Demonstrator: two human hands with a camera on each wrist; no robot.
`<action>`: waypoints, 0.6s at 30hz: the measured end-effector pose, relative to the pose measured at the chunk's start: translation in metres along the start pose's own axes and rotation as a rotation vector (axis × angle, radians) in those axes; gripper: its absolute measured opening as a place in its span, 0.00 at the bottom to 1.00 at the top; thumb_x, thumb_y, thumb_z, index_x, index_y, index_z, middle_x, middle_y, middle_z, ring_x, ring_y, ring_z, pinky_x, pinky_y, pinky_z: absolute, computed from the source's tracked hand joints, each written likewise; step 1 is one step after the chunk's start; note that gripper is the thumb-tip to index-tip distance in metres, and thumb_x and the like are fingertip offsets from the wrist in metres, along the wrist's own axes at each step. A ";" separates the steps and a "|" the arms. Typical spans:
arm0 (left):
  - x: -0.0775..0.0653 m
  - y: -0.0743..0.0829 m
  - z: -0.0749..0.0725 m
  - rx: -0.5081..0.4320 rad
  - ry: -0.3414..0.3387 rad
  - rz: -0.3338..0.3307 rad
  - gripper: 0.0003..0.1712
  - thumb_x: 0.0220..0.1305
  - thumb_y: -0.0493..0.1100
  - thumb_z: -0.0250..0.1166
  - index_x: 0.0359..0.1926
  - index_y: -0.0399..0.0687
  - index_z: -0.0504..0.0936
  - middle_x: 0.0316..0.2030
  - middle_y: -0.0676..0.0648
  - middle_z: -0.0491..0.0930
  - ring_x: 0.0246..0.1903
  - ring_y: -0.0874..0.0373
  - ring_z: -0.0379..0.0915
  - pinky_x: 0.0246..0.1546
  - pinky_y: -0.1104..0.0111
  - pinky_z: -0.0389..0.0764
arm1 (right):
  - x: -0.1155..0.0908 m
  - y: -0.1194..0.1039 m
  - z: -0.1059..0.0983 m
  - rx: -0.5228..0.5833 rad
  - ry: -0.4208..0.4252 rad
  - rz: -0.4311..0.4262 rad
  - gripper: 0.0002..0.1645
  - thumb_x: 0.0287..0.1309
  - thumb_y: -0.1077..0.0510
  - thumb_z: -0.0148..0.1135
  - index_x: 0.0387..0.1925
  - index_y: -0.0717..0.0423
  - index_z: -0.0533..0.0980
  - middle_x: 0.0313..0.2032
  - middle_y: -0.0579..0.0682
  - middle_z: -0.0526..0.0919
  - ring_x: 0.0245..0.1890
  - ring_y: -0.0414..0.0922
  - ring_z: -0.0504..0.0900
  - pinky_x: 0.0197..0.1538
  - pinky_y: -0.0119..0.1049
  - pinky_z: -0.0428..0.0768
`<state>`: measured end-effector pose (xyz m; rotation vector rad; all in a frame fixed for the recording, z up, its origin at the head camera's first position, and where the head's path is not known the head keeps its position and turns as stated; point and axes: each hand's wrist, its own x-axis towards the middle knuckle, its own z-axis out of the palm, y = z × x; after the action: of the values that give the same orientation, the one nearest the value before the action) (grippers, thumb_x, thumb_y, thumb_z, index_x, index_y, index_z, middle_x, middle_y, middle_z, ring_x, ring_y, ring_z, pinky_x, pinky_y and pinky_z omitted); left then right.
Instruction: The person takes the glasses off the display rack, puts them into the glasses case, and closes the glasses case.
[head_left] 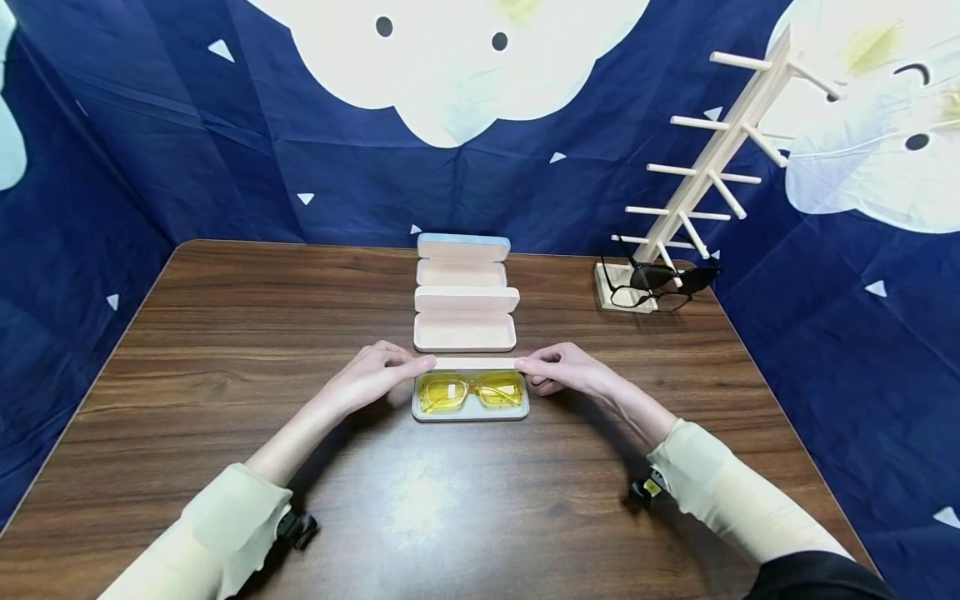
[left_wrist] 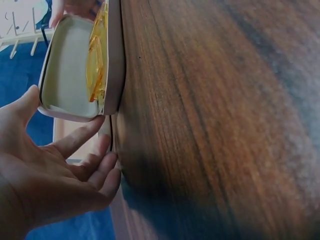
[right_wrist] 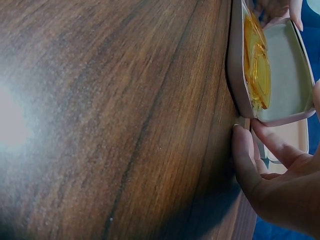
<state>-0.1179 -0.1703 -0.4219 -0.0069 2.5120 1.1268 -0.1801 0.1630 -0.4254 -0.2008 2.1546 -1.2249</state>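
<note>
yellow glasses (head_left: 472, 389) lie in the open case (head_left: 471, 417), just below the frame's centre; the left hand (head_left: 377, 377) and right hand (head_left: 567, 368) each pinch an end of its raised lid (head_left: 476, 363), best swung evenly (a twist could jar the glasses).

Glossy transp. plastic yellow specs (head_left: 473, 388), smooth wood-grain tbl (head_left: 262, 333)

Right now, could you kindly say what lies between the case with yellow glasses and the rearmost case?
In the head view, an open pale case lies between the yellow glasses' case and the rearmost case.
</note>
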 end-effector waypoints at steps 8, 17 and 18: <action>-0.001 -0.003 0.000 -0.022 -0.021 0.043 0.37 0.64 0.74 0.61 0.59 0.53 0.85 0.67 0.42 0.74 0.71 0.44 0.66 0.71 0.43 0.67 | -0.001 0.002 -0.001 -0.016 -0.041 -0.035 0.27 0.67 0.47 0.66 0.58 0.62 0.81 0.56 0.57 0.85 0.51 0.41 0.84 0.54 0.41 0.87; -0.004 -0.006 0.004 -0.002 -0.015 0.054 0.37 0.64 0.72 0.63 0.61 0.51 0.83 0.66 0.41 0.73 0.67 0.45 0.68 0.67 0.47 0.70 | -0.002 0.004 -0.002 -0.060 -0.046 -0.091 0.26 0.62 0.49 0.71 0.56 0.61 0.82 0.55 0.57 0.85 0.47 0.39 0.83 0.51 0.41 0.88; -0.004 -0.006 0.004 0.005 -0.014 0.059 0.37 0.65 0.71 0.64 0.62 0.50 0.83 0.65 0.40 0.74 0.66 0.45 0.69 0.67 0.47 0.71 | -0.002 0.005 -0.002 -0.066 -0.046 -0.097 0.26 0.61 0.49 0.72 0.55 0.61 0.82 0.55 0.56 0.85 0.46 0.39 0.82 0.50 0.40 0.88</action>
<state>-0.1120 -0.1721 -0.4266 0.0762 2.5180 1.1397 -0.1791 0.1679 -0.4275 -0.3615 2.1692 -1.1918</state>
